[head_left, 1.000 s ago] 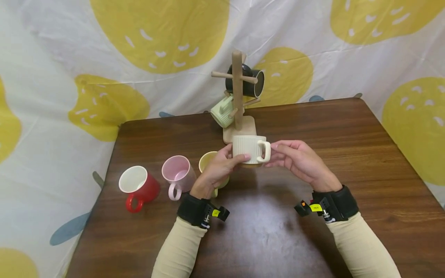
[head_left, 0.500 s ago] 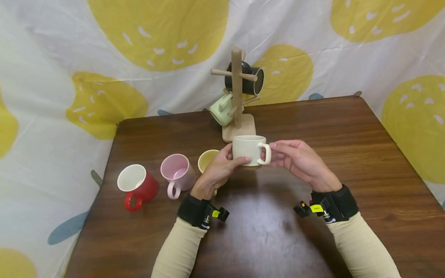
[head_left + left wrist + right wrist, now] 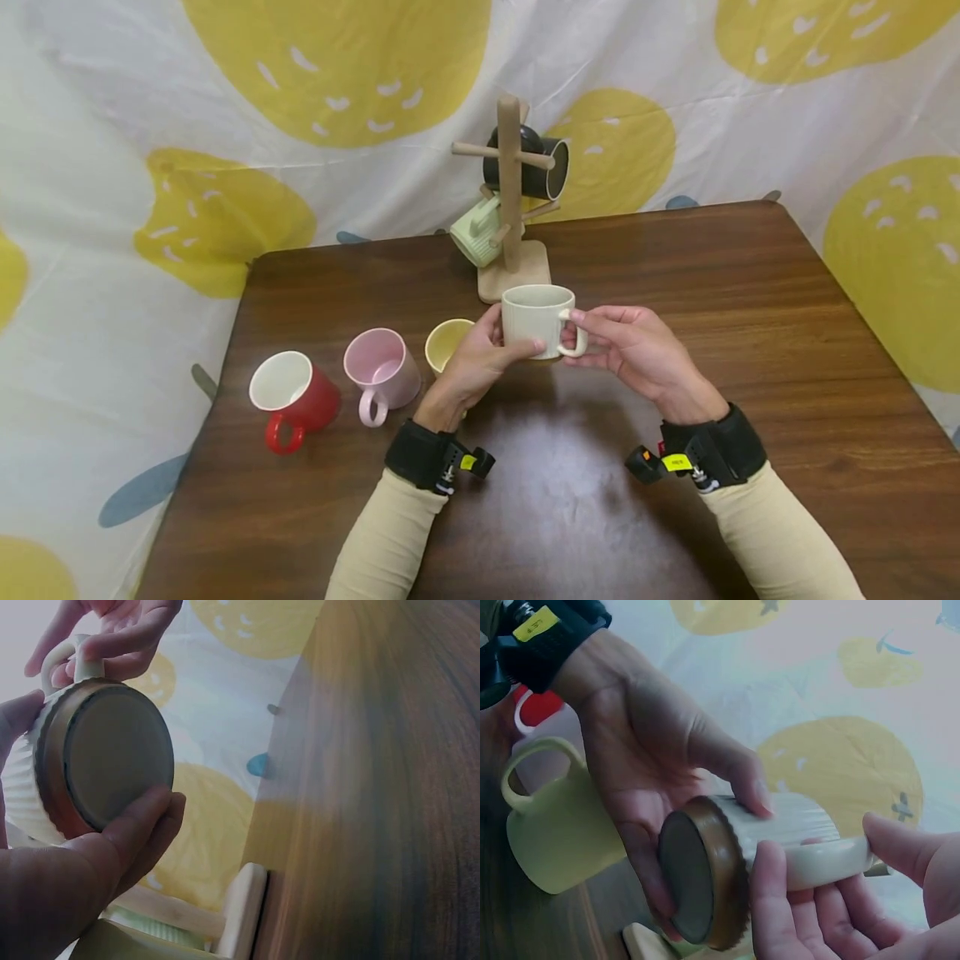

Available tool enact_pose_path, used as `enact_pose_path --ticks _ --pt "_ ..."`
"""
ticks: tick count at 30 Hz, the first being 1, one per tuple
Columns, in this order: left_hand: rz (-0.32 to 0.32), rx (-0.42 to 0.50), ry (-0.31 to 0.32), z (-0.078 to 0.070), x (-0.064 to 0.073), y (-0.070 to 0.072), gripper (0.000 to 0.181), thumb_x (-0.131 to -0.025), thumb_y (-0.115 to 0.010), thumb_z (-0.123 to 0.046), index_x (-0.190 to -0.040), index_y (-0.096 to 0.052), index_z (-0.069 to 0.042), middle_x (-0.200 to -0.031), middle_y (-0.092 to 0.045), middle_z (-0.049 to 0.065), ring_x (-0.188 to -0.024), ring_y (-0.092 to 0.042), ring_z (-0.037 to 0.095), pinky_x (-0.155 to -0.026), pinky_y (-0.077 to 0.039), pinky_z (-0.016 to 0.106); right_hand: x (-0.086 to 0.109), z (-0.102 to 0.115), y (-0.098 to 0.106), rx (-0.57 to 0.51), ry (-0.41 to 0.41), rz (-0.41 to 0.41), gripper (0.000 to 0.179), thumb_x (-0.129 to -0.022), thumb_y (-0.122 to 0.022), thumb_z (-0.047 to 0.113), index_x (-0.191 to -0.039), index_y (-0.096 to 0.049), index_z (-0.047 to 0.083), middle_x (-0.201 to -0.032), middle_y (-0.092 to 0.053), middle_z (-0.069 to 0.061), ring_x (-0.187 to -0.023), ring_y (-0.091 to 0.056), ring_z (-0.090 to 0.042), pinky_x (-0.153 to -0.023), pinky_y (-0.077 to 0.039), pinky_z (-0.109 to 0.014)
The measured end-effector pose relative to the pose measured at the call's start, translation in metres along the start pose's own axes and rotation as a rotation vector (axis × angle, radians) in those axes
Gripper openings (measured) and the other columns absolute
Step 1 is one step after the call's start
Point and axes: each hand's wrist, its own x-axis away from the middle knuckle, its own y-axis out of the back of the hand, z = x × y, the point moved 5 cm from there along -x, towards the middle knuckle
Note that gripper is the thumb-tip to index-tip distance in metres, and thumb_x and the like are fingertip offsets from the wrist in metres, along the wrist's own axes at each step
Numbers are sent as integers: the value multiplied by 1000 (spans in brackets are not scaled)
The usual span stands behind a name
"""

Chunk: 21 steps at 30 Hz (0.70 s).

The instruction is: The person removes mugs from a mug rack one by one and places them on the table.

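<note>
The right hand [image 3: 637,354] pinches the handle [image 3: 829,862] of the white ribbed mug [image 3: 528,318] between thumb and fingers; the left hand [image 3: 476,360] grips its body, thumb on the side, fingers against the base. The mug is held above the table [image 3: 750,333], in front of the wooden rack [image 3: 510,196].

Soft pale glare on the table [image 3: 555,517], dim shadows, hazy wrist views.

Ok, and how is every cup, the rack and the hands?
White cup: held up
Left hand: grips the cup
Right hand: pinches the cup's handle
Wooden rack: upright
Red mug: upright
Pink mug: upright
Yellow mug: upright, partly hidden
Green mug: on the rack, tilted
Black mug: on the rack, sideways
</note>
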Motion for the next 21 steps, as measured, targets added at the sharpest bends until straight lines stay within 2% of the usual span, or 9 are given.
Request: enact_pose_path --ticks 5,10,16,21 --pt "14 9 3 4 0 -2 63 -82 -67 -5 -137 -38 -2 -129 -52 19 -106 -54 23 -91 -46 34 1 -5 -2 47 16 -61 13 -88 -64 11 -81 -71 2 -74 -69 -6 -72 -65 -19 -69 -61 -36" --pt "19 16 35 9 1 -6 64 -81 -67 -7 -137 -37 -5 -126 -52 15 -104 -53 20 -90 -44 33 3 -11 -4 93 22 -104 14 -87 -66 13 -81 -70 1 -73 -65 -5 -73 -62 -21 -69 -61 -34" --pt "-14 36 74 16 3 -10 66 -79 -68 -7 -136 -36 -7 -126 -50 13 -106 -51 21 -92 -42 34 5 -17 -4 96 33 -110 16 -88 -65 12 -81 -68 -3 -73 -65 -6 -74 -62 -21 -69 -61 -33" --pt "-39 66 97 22 8 -16 67 -80 -69 -9 -138 -35 -5 -127 -50 14 -109 -50 22 -97 -40 37 6 -19 -3 80 49 -101 17 -89 -63 9 -76 -66 0 -74 -66 -6 -76 -66 -23 -70 -60 -32"
